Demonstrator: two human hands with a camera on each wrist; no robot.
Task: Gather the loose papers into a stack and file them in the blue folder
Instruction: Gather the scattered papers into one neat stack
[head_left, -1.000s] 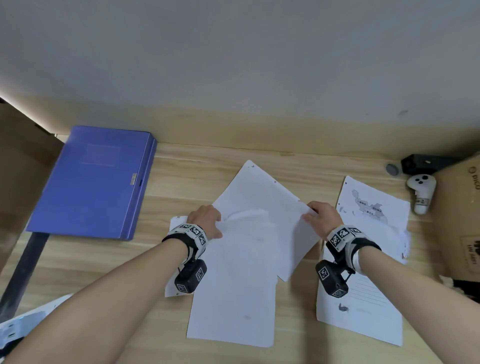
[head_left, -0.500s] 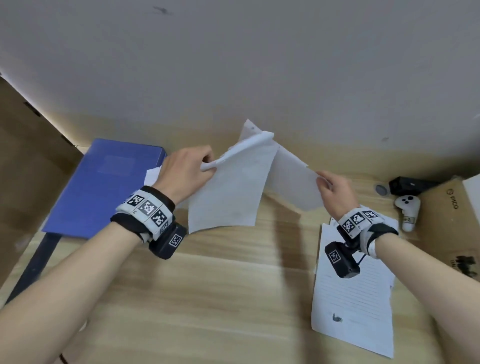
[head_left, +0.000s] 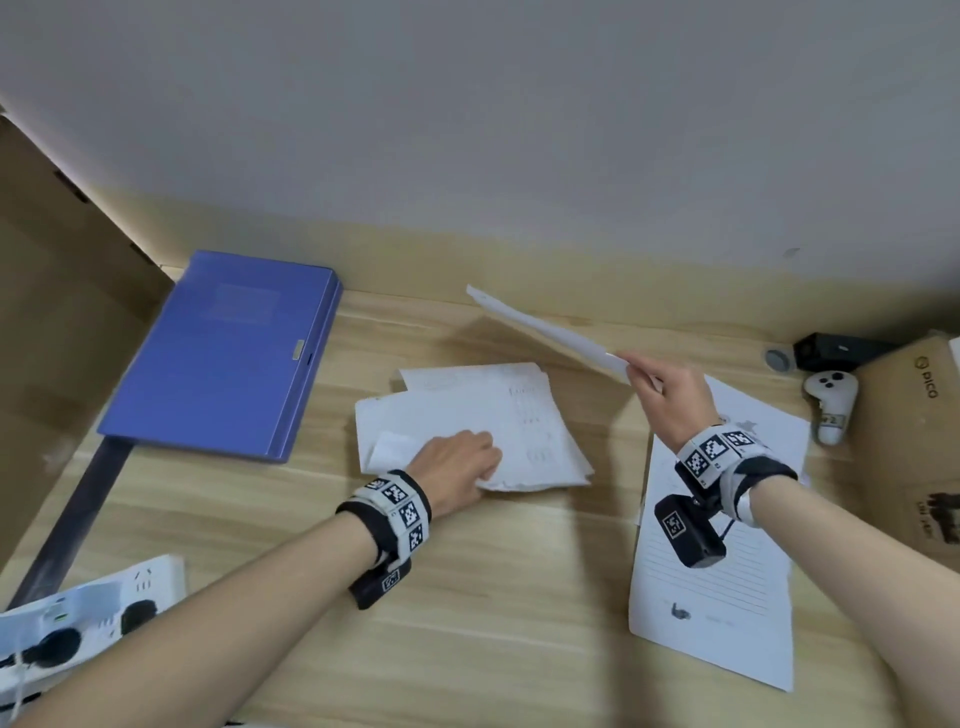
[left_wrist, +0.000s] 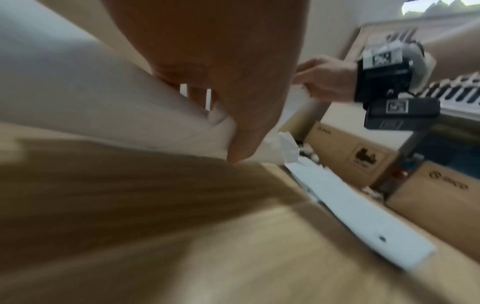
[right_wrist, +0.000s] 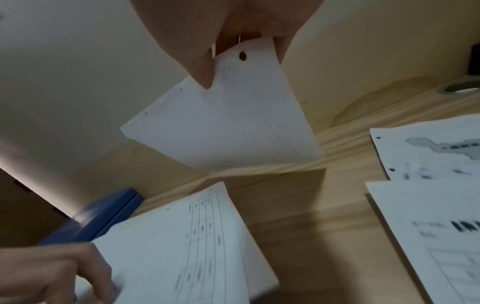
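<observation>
The blue folder (head_left: 223, 358) lies closed at the table's left, near the wall. A loose pile of white papers (head_left: 483, 415) rests mid-table. My left hand (head_left: 485, 460) grips the pile's near edge; in the left wrist view the thumb (left_wrist: 241, 139) presses on the paper pile (left_wrist: 103, 98). My right hand (head_left: 636, 371) pinches one punched sheet (head_left: 545, 332) by its corner and holds it in the air, tilted toward the wall; the right wrist view shows that sheet (right_wrist: 228, 123) hanging free. Two more sheets, a lined one (head_left: 711, 597) and a printed one (head_left: 769, 431), lie under my right wrist.
A white controller (head_left: 831, 405) and a black box (head_left: 836, 351) sit at the back right beside a cardboard box (head_left: 914, 441). Another cardboard panel (head_left: 62, 338) stands at the left. A white power strip (head_left: 78, 613) lies at the near left corner.
Both hands held papers raised before the wall. Now the left hand has brought its papers down flat on the table, while the right keeps one sheet aloft, apart from them.
</observation>
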